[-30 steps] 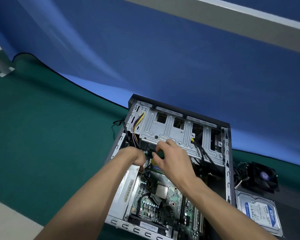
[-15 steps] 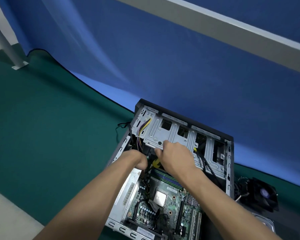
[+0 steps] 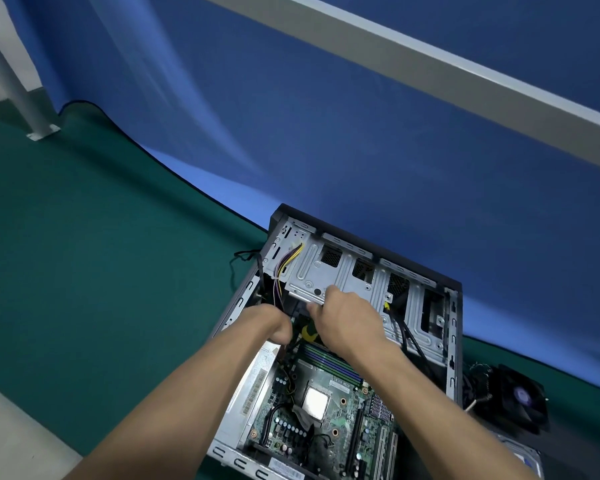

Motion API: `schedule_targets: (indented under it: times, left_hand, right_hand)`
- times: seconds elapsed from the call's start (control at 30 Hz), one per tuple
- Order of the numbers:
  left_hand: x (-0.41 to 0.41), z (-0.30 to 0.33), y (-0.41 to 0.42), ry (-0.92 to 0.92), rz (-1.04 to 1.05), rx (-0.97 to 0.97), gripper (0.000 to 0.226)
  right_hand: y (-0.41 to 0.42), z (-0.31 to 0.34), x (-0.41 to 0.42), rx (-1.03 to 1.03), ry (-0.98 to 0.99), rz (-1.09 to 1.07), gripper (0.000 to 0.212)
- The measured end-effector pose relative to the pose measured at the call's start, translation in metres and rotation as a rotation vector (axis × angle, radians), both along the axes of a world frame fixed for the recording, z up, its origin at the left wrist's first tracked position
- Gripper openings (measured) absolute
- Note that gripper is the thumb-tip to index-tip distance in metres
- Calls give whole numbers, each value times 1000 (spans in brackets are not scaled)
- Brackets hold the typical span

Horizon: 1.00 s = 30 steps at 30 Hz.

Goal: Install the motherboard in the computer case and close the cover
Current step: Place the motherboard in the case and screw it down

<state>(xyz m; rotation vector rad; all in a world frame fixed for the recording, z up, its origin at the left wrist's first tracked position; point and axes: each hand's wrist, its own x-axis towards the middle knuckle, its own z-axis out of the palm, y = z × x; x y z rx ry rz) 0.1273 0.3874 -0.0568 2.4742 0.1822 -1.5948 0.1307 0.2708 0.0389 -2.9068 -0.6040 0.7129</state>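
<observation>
The open computer case (image 3: 453,341) lies on its side on the green mat. The green motherboard (image 3: 340,414) sits inside it, its bare processor square showing. Both of my hands reach in at the far end of the board, under the metal drive cage (image 3: 347,275). My left hand (image 3: 274,323) curls downward beside the yellow and purple cable bundle (image 3: 284,268); what its fingers hold is hidden. My right hand (image 3: 347,320) curls over a yellow-and-black object (image 3: 307,332), and its index fingertip touches the cage's lower edge.
A black cooler fan (image 3: 516,400) lies on the mat right of the case, with a hard drive (image 3: 523,457) partly in view below it. A black cable (image 3: 243,256) loops out at the case's far left corner. A blue backdrop hangs behind.
My head has tilted up, so the case sits lower in view. Both hands have pushed a little farther in toward the drive cage, and the right index now touches its edge.
</observation>
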Motion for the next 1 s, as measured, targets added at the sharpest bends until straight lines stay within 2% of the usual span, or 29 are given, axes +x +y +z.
schedule_targets:
  times: [0.03,0.13,0.2,0.27,0.37,0.43,0.5,0.6,0.73,0.83,0.9,0.97,1.0]
  left_hand:
    - [0,1,0,-1,4,0,55]
    - [1,-2,2,-2,2,-26,60]
    - [1,-4,2,1,-6,-24,61]
    - [1,-4,2,-4,-11,-7,62]
    - [1,-3,2,-12,-13,-11,61]
    - [1,-3,1,-16,-11,-9,60]
    - [0,-4,1,-23,-5,-7,61]
    - [0,-3,1,-33,10,5,60]
    - [0,-3,0,-42,6,5,57]
    - [0,-1,0,-51,13,7,56]
    - [-1,-2,0,-51,18,6,57]
    - [-1,-3,0,-50,20,3,57]
    - [-2,-3,0,-50,23,3,56]
  right_hand:
    - [-1,1,0,-6,-10,-11,38]
    - [1,3,0,60,157,-39,33]
    - [0,1,-1,55,115,-40,30]
    - [-2,2,-1,35,43,-55,35]
    - [-3,2,-1,121,207,-89,28]
    - [-5,0,-3,98,133,-81,20]
    - [-8,0,-6,58,-7,-80,32]
    - [-7,0,-9,134,124,-109,37]
    - [-6,-2,-13,65,8,-95,35]
    - [-6,1,-13,102,132,-113,36]
    - [-7,1,-13,67,102,-114,31]
    - [-8,2,-13,44,63,-129,37]
    - [-8,3,-14,65,102,-137,38]
